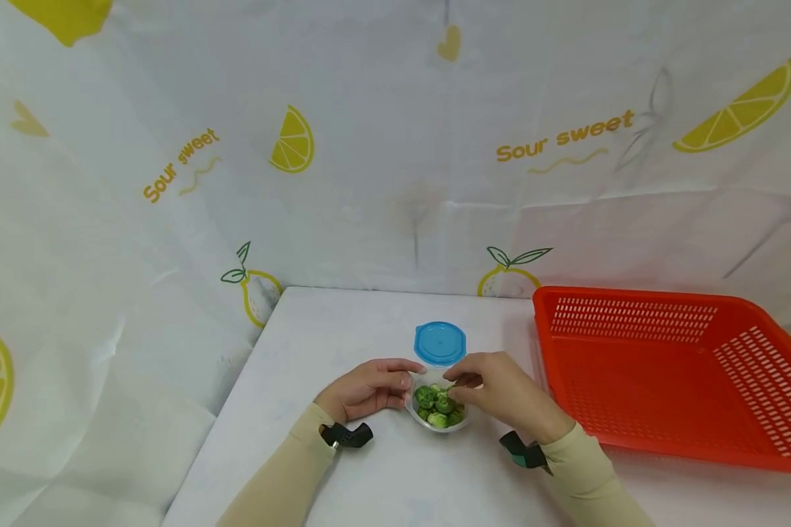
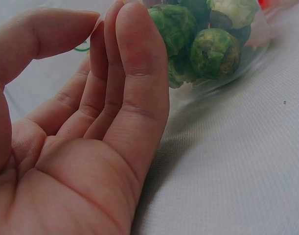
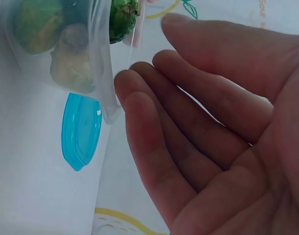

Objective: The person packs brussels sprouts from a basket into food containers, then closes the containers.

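Observation:
A small clear plastic container (image 1: pixel 438 429) on the white table holds several green Brussels sprouts (image 1: pixel 437 419). My left hand (image 1: pixel 374 386) is at its left side, thumb and fingers pinching the rim. In the left wrist view, that hand's fingers overlap the container wall in front of the sprouts (image 2: pixel 215 53). Over the container's right side is my right hand (image 1: pixel 501 386), fingers loosely bent. The right wrist view shows a gap between its thumb and fingertips, with nothing held. Just behind the container lies a blue lid (image 1: pixel 440 342), flat on the table.
A large red plastic basket (image 1: pixel 633 380) with slotted walls stands on the right, close to my right forearm. White sheeting (image 1: pixel 369 219) printed with lemons hangs behind and to the left of the table (image 1: pixel 343 329).

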`<state>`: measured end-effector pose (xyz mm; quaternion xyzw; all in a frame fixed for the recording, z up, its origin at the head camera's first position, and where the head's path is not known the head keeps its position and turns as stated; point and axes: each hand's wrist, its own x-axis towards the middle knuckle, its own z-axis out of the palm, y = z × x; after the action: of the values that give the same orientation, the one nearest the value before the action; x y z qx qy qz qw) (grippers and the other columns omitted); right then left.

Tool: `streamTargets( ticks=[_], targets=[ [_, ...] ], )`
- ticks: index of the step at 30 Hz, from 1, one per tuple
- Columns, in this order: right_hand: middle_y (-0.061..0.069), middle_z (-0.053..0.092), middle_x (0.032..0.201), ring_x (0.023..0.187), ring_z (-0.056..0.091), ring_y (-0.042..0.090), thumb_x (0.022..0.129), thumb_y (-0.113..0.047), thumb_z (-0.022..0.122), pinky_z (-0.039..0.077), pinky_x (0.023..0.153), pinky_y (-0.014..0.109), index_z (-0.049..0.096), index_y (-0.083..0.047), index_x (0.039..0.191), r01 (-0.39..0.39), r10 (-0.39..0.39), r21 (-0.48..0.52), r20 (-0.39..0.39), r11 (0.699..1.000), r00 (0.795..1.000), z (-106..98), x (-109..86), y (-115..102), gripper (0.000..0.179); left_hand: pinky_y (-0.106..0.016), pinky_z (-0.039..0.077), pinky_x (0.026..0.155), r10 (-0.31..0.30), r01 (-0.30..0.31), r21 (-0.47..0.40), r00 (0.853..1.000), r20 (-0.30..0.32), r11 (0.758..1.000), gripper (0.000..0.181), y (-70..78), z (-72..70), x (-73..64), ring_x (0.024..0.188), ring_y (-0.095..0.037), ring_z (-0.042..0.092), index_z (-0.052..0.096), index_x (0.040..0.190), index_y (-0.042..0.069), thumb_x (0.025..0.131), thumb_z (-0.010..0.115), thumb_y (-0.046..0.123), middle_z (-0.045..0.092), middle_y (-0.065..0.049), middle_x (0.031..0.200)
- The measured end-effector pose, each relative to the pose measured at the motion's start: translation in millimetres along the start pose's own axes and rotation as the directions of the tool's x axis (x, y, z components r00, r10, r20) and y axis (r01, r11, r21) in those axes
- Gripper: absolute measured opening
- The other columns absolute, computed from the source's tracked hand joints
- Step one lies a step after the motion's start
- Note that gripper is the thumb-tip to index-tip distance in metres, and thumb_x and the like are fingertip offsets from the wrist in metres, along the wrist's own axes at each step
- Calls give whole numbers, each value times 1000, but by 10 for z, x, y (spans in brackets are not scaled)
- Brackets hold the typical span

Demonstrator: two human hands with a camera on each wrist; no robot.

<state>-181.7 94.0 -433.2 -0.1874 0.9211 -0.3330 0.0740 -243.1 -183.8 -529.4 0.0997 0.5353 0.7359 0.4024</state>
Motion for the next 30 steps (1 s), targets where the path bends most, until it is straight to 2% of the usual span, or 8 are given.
streamTargets(
  ticks=[6,11,14,17,19,23,26,30],
  targets=[
    [-2,81,105,95,72,14,100,-20,79,66,86,35,83,-11,117,-42,46,36,-130,998,990,7,83,-4,20,-23,61,81,19,-20,21,1000,18,1000,40,-3,-14,-6,86,-11,64,60,148,4,108,60,8,67,1,95],
    [12,80,117,103,74,27,106,-20,70,67,91,44,79,-5,125,-136,164,131,-237,982,958,99,219,30,26,-24,62,83,18,-19,75,1000,14,997,40,21,-9,-31,86,-10,66,62,147,5,107,62,10,68,2,95],
    [17,78,120,107,71,32,107,-19,64,66,94,47,76,-2,131,-198,238,165,-277,966,931,152,284,68,31,-27,63,87,15,-13,136,1000,-14,991,40,72,-16,-46,88,-10,68,63,147,5,107,64,12,70,2,96],
    [20,77,120,109,70,35,107,-17,62,63,97,51,72,3,134,-253,299,186,-287,949,910,196,322,156,35,-30,65,90,25,-5,216,996,-89,976,40,141,-37,-42,92,-12,71,65,145,3,107,66,15,73,-1,100],
    [23,75,122,110,68,36,107,-16,59,61,101,54,69,6,137,-285,330,191,-277,939,903,221,344,225,38,-31,66,90,48,5,288,983,-175,958,40,201,-51,-30,93,-13,73,66,143,2,106,67,18,74,-3,104],
    [26,71,132,119,65,39,109,-15,53,55,111,59,64,7,143,-326,371,205,-248,923,895,267,397,365,42,-31,67,89,111,45,427,936,-333,903,41,334,-59,57,93,-13,74,69,140,1,106,68,22,76,-11,111],
    [26,69,138,125,63,40,110,-15,51,52,115,60,62,6,145,-338,384,218,-228,916,895,283,433,450,44,-31,67,89,132,83,495,914,-384,865,42,431,-30,182,95,-14,75,69,140,2,105,69,25,78,-14,115],
    [26,66,144,130,62,41,110,-16,51,49,118,61,61,6,148,-345,385,219,-178,913,906,271,476,527,45,-30,67,88,117,138,530,900,-420,836,42,544,35,361,97,-15,76,70,139,4,103,70,26,78,-12,115]
  ],
)
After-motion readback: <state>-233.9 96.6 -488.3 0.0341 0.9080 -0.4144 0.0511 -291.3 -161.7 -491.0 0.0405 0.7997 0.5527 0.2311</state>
